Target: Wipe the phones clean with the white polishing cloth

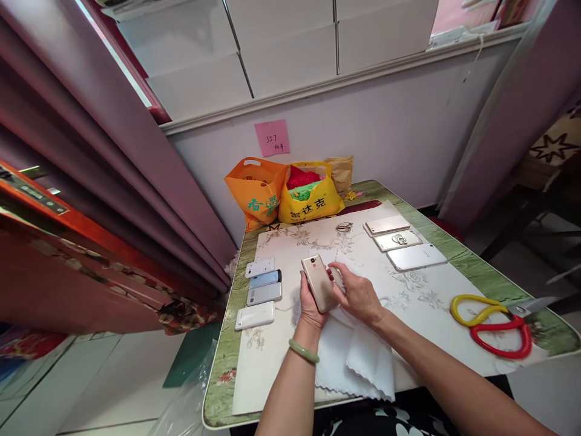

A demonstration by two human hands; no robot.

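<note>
A gold smartphone (318,283) lies back side up in my left hand (311,306), whose fingers close round it from below. Its camera and a small red round mark show at the upper end. Against its right edge, the fingers of my right hand (358,297) are bent round a pale thing (337,277) too small to make out. Beneath both hands a white cloth (358,357) with scalloped edges is spread, partly folded over. My left wrist wears a green bangle (304,351).
Several phones, among them a white one (255,315) and a blue one (265,278), lie at left. At right are more phones, one white (416,257), and scissors (492,321). Orange (256,188) and yellow (311,203) bags stand against the wall.
</note>
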